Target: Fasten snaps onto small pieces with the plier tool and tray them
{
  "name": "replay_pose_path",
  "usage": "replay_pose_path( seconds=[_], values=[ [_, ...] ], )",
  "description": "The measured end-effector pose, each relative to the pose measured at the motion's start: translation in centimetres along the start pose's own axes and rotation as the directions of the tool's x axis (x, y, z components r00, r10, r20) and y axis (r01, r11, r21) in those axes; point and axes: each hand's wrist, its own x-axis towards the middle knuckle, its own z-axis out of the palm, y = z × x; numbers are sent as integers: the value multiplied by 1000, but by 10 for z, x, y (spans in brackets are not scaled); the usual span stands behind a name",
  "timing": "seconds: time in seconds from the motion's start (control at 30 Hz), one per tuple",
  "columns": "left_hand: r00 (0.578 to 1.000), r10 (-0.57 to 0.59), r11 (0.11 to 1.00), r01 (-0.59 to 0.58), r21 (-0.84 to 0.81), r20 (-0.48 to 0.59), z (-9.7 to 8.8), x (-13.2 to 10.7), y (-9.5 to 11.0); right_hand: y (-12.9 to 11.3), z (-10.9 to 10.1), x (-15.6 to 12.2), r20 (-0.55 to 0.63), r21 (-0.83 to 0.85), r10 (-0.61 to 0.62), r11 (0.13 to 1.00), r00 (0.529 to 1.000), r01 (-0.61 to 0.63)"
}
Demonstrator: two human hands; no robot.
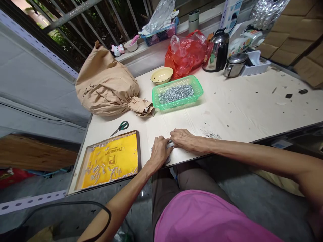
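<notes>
Tabletop [239, 107] edge: grey piece [170, 144] between left hand [160, 152] and right hand [183, 138].

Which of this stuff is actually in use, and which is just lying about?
In use: left hand, right hand, the small metal piece between them; likely the green basket of metal parts and the yellow tray with scattered ones.
Lying about: scissors, paper sack, bowl, red bag, kettle, pot.
</notes>
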Motion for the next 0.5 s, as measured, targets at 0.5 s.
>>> replay_pose_path(
  seconds=[0.5],
  values=[
    [982, 77, 996, -83, -27, -174, 23, -23, 4, 32, 7, 2, -114, 59, -156, 985, 981, 163]
  ],
)
